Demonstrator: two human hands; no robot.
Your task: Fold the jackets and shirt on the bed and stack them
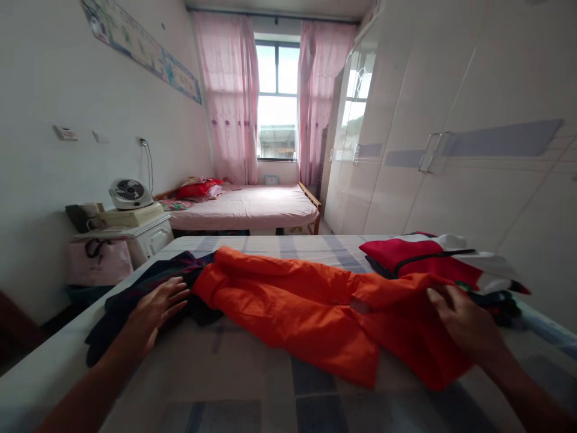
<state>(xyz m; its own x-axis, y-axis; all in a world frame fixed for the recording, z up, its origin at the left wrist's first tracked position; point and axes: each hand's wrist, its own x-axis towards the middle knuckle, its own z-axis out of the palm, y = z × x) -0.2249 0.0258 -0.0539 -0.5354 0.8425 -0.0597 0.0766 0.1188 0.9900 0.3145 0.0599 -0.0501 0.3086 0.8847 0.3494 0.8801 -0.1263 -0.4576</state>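
An orange garment (pixel 288 300) lies spread across the bed in front of me, creased, with its lower parts toward me. My right hand (pixel 464 319) grips its upper right edge between thumb and fingers. Just left of the garment is my left hand (pixel 160 307), its fingers apart and holding nothing. Under and beside that hand lies a dark navy garment (pixel 130 300), partly covered by the orange one. To the right, behind my right hand, sits a pile of clothes with a red and white garment (pixel 419 252) on top.
The bed's sheet (pixel 229 385) has blue and white checks. A second bed (pixel 261 207) stands below the window. At left, a white cabinet (pixel 155 240) carries a fan (pixel 130 192), with a pink bag (pixel 100 261) beside it. A tall white wardrobe (pixel 406 198) lines the right wall.
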